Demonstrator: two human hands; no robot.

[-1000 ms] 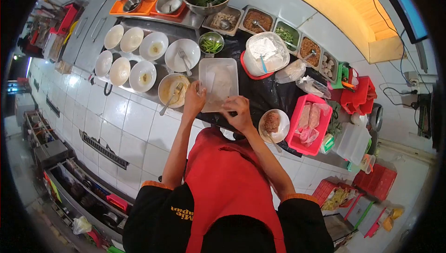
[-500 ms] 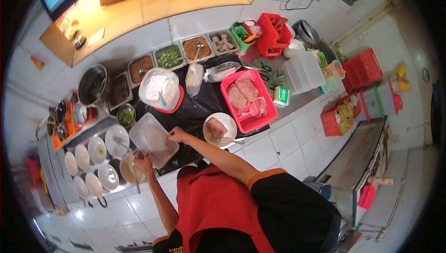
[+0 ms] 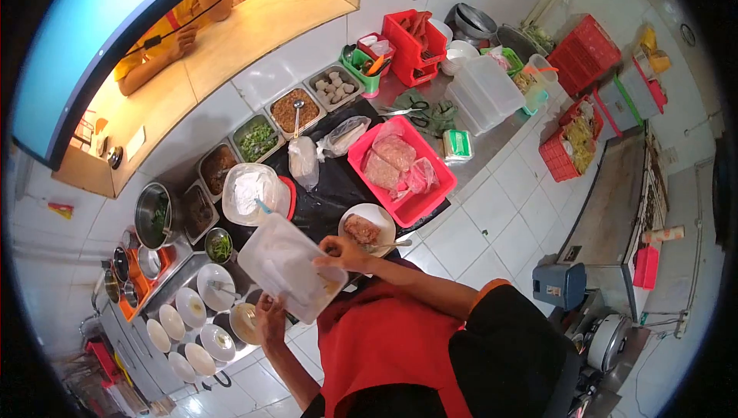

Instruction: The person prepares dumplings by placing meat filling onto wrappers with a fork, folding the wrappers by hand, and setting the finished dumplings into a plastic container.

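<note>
A translucent plastic container (image 3: 280,260) is tilted between my two hands, with a whitish layer inside it. My left hand (image 3: 270,318) is closed on its near left corner. Fingers of my right hand (image 3: 344,253) grip its right rim. Just beyond my right hand stands a white plate (image 3: 374,213) with raw minced meat (image 3: 361,229) and a spoon (image 3: 390,245) on it. Behind the container is a square tub (image 3: 250,194) of white powder with a blue-handled utensil in it. Beside my left hand is a bowl (image 3: 244,323) with something pale in it.
A pink basin (image 3: 400,168) holds bags of minced meat. Metal trays of food (image 3: 294,108) line the wall. Several white bowls (image 3: 217,343) stand at the left, near a pot (image 3: 156,216). A person's arm (image 3: 160,61) shows through the serving window.
Both hands have lifted and tilted the translucent container, shifting it towards my body and the plate. The camera view has turned, so the counter appears rotated.
</note>
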